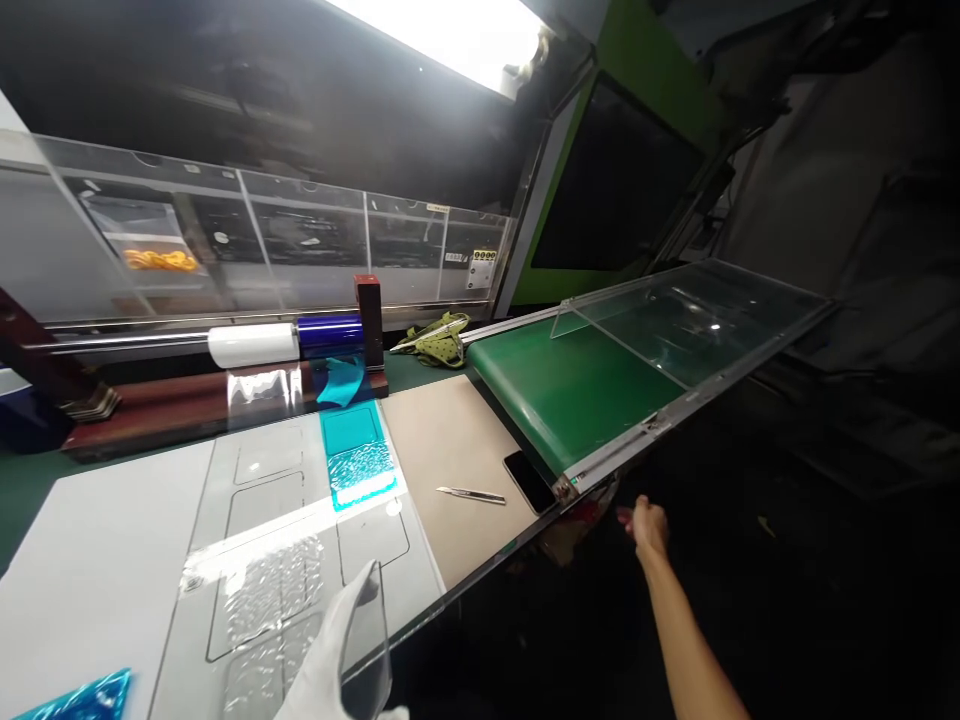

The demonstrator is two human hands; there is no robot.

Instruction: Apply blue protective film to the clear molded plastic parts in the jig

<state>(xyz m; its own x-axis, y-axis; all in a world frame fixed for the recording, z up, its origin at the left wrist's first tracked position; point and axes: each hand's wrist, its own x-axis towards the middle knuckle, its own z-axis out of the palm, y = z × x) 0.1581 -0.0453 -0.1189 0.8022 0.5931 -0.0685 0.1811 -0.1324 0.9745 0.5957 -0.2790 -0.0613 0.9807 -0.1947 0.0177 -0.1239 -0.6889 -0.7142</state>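
Observation:
My left hand point(330, 655) wears a white glove and grips a thin, clear rounded-corner panel point(367, 640) by its edges at the front of the bench. Below it lies a sheet of clear film point(277, 590) with outlined rectangles and wrinkled patches. Bare and held low beside the conveyor's near corner, my right hand point(647, 527) has its fingers curled; whatever may be in them is hidden. A scalpel point(472, 495) rests on the tan board point(442, 430). Blue film point(356, 455) lies further back on the clear film.
A green conveyor belt point(570, 390) under a clear cover point(697, 310) runs off to the right. A phone point(529, 482) lies at its near end. Film rolls, one white point(253, 345) and one blue point(330, 332), sit on a rod at the back. A green dotted cloth item point(435, 342) lies beside them.

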